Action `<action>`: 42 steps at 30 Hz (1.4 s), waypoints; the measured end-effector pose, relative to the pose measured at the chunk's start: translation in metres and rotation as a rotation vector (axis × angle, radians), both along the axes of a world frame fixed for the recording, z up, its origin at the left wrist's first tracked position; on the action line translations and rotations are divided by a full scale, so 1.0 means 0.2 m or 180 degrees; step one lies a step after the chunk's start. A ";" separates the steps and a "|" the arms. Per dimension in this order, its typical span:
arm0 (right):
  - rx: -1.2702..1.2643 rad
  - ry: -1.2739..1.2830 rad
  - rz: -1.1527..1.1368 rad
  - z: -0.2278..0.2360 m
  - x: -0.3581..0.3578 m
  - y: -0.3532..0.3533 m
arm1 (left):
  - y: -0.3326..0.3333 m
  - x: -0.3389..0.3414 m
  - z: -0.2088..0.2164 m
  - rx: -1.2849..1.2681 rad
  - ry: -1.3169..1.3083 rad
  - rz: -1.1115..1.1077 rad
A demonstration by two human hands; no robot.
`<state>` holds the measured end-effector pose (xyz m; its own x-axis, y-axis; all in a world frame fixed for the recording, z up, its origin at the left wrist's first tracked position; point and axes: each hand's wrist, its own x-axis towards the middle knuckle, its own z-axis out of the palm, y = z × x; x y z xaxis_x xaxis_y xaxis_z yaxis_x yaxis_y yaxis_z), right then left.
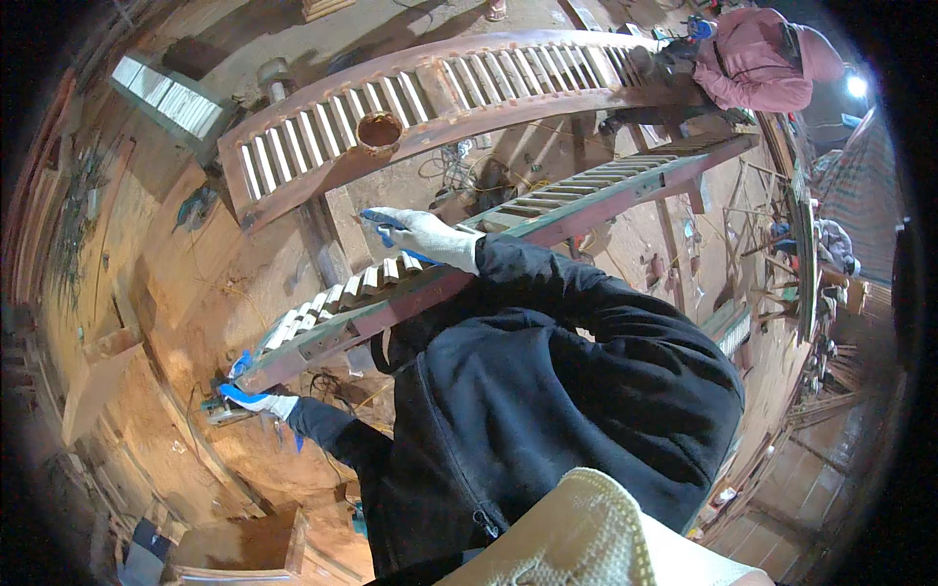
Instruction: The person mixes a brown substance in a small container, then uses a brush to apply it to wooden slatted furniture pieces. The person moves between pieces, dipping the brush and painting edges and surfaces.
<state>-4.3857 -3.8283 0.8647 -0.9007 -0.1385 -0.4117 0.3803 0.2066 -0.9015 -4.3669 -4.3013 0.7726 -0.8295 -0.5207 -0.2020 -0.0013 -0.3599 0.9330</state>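
Observation:
A long louvered wooden panel point(391, 308), with a dull reddish-green frame and pale slats, lies slantwise in front of me. My left hand point(262, 399), in a white glove with blue palm, is closed at the panel's near left end. A small teal tool point(220, 408) is beside those fingers, partly hidden. Over the far edge of the same panel reaches my right hand point(425, 236), gloved alike, its fingers stretched toward the left and holding nothing I can see. Its forearm crosses the panel and covers some slats.
Beyond lies a larger curved louvered panel point(420, 83) on supports, carrying a rusty round tin point(379, 134). A co-worker in pink point(757, 63) bends over its right end. Cables point(454, 161) lie between the panels. A wooden box point(239, 547) stands lower left.

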 end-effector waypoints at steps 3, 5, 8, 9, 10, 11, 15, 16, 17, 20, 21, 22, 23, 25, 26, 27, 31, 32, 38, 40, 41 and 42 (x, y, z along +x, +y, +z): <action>-0.0002 -0.0457 0.0064 0.12 0.00 0.05 | 0.13 0.00 0.02 0.0019 -0.0103 0.0035; 0.0069 0.0150 0.0132 0.01 -0.02 0.05 | 0.19 0.00 0.05 -0.0062 -0.0111 0.0175; -0.0925 -0.0483 -0.0200 -0.03 -0.03 0.01 | 0.11 0.03 0.08 -0.0065 -0.0087 0.0333; -0.0885 -0.0850 -0.0245 0.11 -0.02 0.00 | 0.10 0.04 0.09 -0.0028 -0.0035 0.0282; -0.0794 -0.0751 -0.0293 0.11 -0.02 0.01 | 0.13 0.00 0.07 0.0103 0.0072 0.0182; -0.0741 -0.0684 -0.0285 0.09 -0.01 -0.01 | 0.11 0.00 0.05 0.0214 0.0189 0.0137; -0.1368 -0.0547 -0.0167 0.08 0.02 0.03 | 0.12 -0.02 -0.03 0.0827 0.0658 -0.0020; -0.1173 -0.0552 0.0145 0.05 0.00 0.05 | 0.12 -0.02 -0.03 0.0922 0.0729 -0.0016; -0.0932 -0.0530 0.0410 0.04 -0.01 0.09 | 0.15 -0.03 -0.05 0.0990 0.0803 -0.0015; -0.0124 -0.0007 0.0971 0.28 0.05 -0.08 | 0.18 -0.01 -0.04 0.1049 0.1024 -0.0149; 0.0245 0.0116 0.1119 0.32 0.07 -0.11 | 0.20 -0.02 -0.03 0.0864 0.0928 -0.0068; 0.0409 0.0663 0.1316 0.31 0.08 -0.10 | 0.24 -0.06 -0.02 0.0704 0.0844 -0.0020; 0.0484 0.0699 0.1263 0.30 0.08 -0.07 | 0.29 -0.09 -0.02 0.0550 0.0755 0.0010; 0.0595 0.0765 0.1216 0.29 0.09 -0.01 | 0.20 -0.09 -0.05 0.0682 0.0725 -0.0214; 0.0172 0.0878 0.0852 0.28 0.10 0.03 | 0.23 -0.11 -0.06 0.0457 0.0613 -0.0198; 0.0533 0.0956 0.0654 0.28 0.10 0.07 | 0.18 -0.11 -0.08 0.0395 0.0561 -0.0115; 0.1988 0.1143 -0.0027 0.23 0.08 0.43 | 0.22 -0.18 -0.03 -0.0040 0.0073 0.0340; 0.2053 0.0943 -0.0197 0.24 0.07 0.48 | 0.19 -0.17 0.02 -0.0104 0.0029 0.0218; 0.1506 0.0395 -0.0506 0.10 0.06 0.79 | 0.07 -0.24 0.04 -0.0051 -0.0328 0.0149; 0.1126 0.0464 -0.0427 0.06 0.06 0.77 | 0.02 -0.24 0.09 -0.0073 -0.0485 0.0047; 0.0936 0.0236 -0.0523 0.08 0.06 0.78 | 0.03 -0.25 0.14 -0.0087 -0.0536 -0.0083; 0.1041 0.0564 -0.0497 0.06 0.07 0.81 | 0.06 -0.28 0.21 -0.0531 -0.0617 -0.0561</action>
